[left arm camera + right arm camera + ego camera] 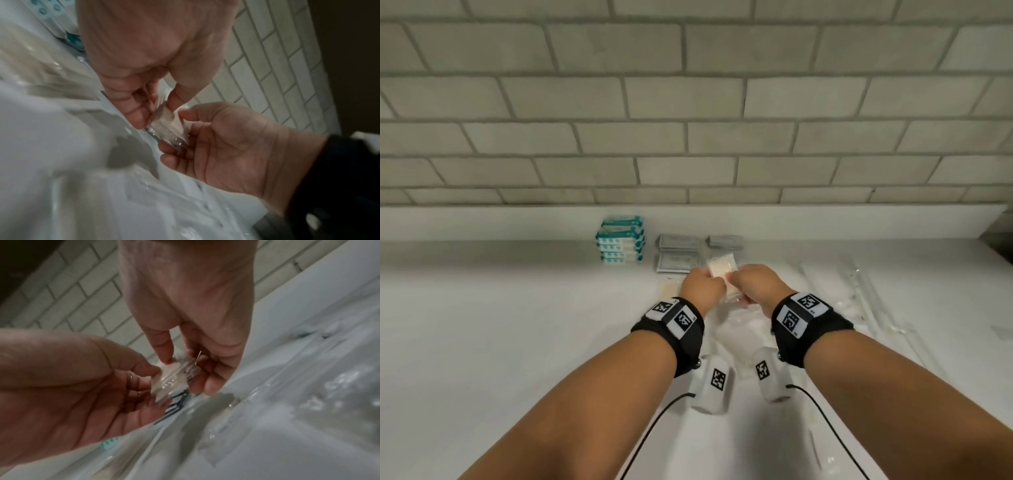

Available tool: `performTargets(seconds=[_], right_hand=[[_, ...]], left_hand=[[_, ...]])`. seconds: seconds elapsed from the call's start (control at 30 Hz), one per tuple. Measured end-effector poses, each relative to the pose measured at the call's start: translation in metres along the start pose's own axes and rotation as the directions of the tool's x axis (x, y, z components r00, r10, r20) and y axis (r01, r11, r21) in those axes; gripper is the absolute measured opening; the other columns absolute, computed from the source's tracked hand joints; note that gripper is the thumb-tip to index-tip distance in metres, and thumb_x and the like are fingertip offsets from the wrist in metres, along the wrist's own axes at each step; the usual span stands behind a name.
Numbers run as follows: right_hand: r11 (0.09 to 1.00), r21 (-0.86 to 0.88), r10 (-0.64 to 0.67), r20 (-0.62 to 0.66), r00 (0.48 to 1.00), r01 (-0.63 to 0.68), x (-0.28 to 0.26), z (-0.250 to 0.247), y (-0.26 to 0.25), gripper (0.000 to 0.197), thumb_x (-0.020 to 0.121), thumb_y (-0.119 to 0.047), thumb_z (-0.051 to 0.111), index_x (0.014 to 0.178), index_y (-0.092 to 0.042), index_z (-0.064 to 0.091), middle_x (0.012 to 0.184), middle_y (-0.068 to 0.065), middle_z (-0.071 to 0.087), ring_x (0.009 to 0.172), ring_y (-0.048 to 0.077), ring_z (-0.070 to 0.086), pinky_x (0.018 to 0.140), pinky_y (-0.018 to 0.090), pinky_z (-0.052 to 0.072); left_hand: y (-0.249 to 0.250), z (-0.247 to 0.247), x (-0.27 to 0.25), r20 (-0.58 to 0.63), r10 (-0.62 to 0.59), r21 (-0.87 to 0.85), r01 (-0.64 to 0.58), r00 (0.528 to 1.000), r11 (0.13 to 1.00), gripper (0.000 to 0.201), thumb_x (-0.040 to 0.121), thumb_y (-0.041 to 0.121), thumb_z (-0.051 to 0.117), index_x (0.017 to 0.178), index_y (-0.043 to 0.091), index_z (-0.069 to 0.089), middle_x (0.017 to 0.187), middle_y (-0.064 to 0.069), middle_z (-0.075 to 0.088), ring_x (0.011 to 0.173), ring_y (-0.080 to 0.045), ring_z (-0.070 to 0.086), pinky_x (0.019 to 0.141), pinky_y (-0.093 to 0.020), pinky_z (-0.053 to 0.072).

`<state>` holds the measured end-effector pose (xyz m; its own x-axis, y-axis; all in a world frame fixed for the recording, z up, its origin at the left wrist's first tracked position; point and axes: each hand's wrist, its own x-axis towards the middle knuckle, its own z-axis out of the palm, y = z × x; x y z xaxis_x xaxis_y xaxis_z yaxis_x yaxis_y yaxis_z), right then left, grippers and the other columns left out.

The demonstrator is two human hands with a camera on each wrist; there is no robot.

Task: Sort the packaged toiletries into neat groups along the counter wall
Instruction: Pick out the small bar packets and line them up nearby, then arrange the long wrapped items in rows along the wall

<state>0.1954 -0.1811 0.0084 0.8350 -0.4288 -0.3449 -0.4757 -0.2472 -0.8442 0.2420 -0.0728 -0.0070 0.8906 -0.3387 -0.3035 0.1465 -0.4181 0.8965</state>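
Observation:
Both hands hold a small bundle of cream packets [722, 270] in clear wrap just above the white counter [517, 325], in front of the sorted groups. My left hand [703, 282] pinches the bundle's left side between thumb and fingers [141, 113]. My right hand [751, 282] grips its right side. The left wrist view shows the cream packets [168, 125] edge-on between the two hands. In the right wrist view the cream packets [176, 378] sit between my right hand's fingers [209, 386] and my left hand [82, 386].
Along the wall stand a stack of teal-and-white packs [621, 245], grey sachets [677, 253] and a second grey stack [724, 241]. Another cream packet [669, 286] lies left of my hands. Clear wrappers [736, 329] lie below them, and long clear-wrapped items [859, 298] to the right.

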Motion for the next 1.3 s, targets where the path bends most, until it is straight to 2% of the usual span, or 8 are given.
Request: performTargets(seconds=[0.1, 0.27, 0.5, 0.73, 0.87, 1.0, 1.13, 1.3], right_hand=[[0.994, 0.008, 0.11, 0.015, 0.994, -0.11, 0.031, 0.009, 0.004, 0.025, 0.09, -0.018, 0.062, 0.068, -0.009, 0.054, 0.063, 0.008, 0.053, 0.055, 0.022, 0.053, 0.063, 0.034, 0.05], [0.967, -0.033, 0.255, 0.062, 0.965, -0.254, 0.046, 0.015, 0.021, 0.018, 0.085, -0.022, 0.064, 0.074, -0.009, 0.06, 0.066, 0.011, 0.058, 0.064, 0.027, 0.06, 0.072, 0.043, 0.055], [0.932, -0.162, 0.338, 0.07, 0.939, -0.323, 0.047, 0.019, 0.019, 0.021, 0.088, -0.016, 0.06, 0.071, -0.009, 0.053, 0.063, 0.009, 0.047, 0.05, 0.02, 0.038, 0.051, 0.03, 0.036], [0.927, -0.285, 0.265, 0.04, 0.963, -0.244, 0.044, 0.02, 0.019, 0.026, 0.089, -0.02, 0.061, 0.068, -0.008, 0.05, 0.058, 0.007, 0.047, 0.049, 0.018, 0.04, 0.05, 0.025, 0.033], [0.876, -0.461, 0.181, 0.037, 0.983, -0.144, 0.042, 0.018, 0.02, 0.034, 0.092, -0.03, 0.058, 0.068, -0.008, 0.048, 0.06, 0.005, 0.048, 0.051, 0.018, 0.043, 0.049, 0.024, 0.034], [0.924, -0.381, -0.093, -0.14, 0.986, 0.033, 0.035, -0.001, 0.031, 0.028, 0.087, -0.038, 0.059, 0.088, -0.011, 0.052, 0.086, 0.008, 0.053, 0.068, 0.022, 0.055, 0.061, 0.028, 0.048], [0.671, -0.741, -0.181, -0.21, 0.961, -0.035, 0.024, -0.052, 0.041, 0.032, 0.093, -0.026, 0.048, 0.122, -0.013, 0.054, 0.124, 0.011, 0.046, 0.111, 0.03, 0.049, 0.094, 0.04, 0.045], [0.413, -0.91, 0.022, -0.025, 0.999, -0.032, 0.016, -0.105, 0.075, 0.028, 0.087, -0.01, 0.039, 0.103, -0.01, 0.062, 0.111, 0.009, 0.052, 0.1, 0.03, 0.058, 0.09, 0.039, 0.05]], left_hand=[[0.007, 0.001, 0.017, 0.016, -0.064, 0.236, 0.058, 0.998, 0.97, 0.002, 0.08, 0.006, 0.058, 0.078, 0.005, 0.057, 0.072, -0.008, 0.054, 0.068, -0.023, 0.054, 0.061, -0.029, 0.044], [0.0, 0.008, 0.027, 0.082, -0.151, 0.548, 0.082, 0.985, 0.833, 0.016, 0.091, 0.018, 0.055, 0.099, 0.007, 0.064, 0.102, -0.01, 0.062, 0.107, -0.025, 0.063, 0.089, -0.029, 0.049], [0.001, 0.005, 0.024, 0.021, -0.133, 0.672, 0.084, 0.991, 0.736, 0.025, 0.085, 0.019, 0.063, 0.068, 0.01, 0.047, 0.074, -0.003, 0.054, 0.084, -0.022, 0.059, 0.075, -0.027, 0.048], [0.0, 0.003, 0.025, 0.024, -0.072, 0.789, 0.025, 0.997, 0.614, 0.006, 0.091, 0.01, 0.055, 0.086, 0.008, 0.056, 0.114, -0.01, 0.064, 0.106, -0.024, 0.062, 0.071, -0.024, 0.042], [-0.003, 0.001, 0.02, -0.039, -0.033, 0.682, 0.05, 0.999, 0.729, 0.044, 0.087, 0.012, 0.058, 0.128, 0.004, 0.047, 0.13, -0.013, 0.054, 0.115, -0.028, 0.057, 0.083, -0.029, 0.048], [-0.002, 0.001, 0.007, -0.068, 0.155, 0.615, -0.081, 0.986, 0.784, 0.048, 0.092, 0.026, 0.055, 0.135, 0.01, 0.04, 0.135, -0.011, 0.044, 0.116, -0.029, 0.053, 0.09, -0.035, 0.045], [0.003, 0.007, -0.012, 0.037, 0.283, 0.576, -0.251, 0.959, 0.778, 0.026, 0.094, 0.028, 0.051, 0.118, 0.018, 0.053, 0.123, -0.004, 0.051, 0.101, -0.022, 0.059, 0.087, -0.033, 0.047], [0.001, 0.039, -0.02, 0.322, 0.275, 0.642, -0.422, 0.906, 0.639, 0.031, 0.096, 0.03, 0.049, 0.125, 0.021, 0.055, 0.128, -0.003, 0.051, 0.115, -0.021, 0.053, 0.098, -0.033, 0.043]])
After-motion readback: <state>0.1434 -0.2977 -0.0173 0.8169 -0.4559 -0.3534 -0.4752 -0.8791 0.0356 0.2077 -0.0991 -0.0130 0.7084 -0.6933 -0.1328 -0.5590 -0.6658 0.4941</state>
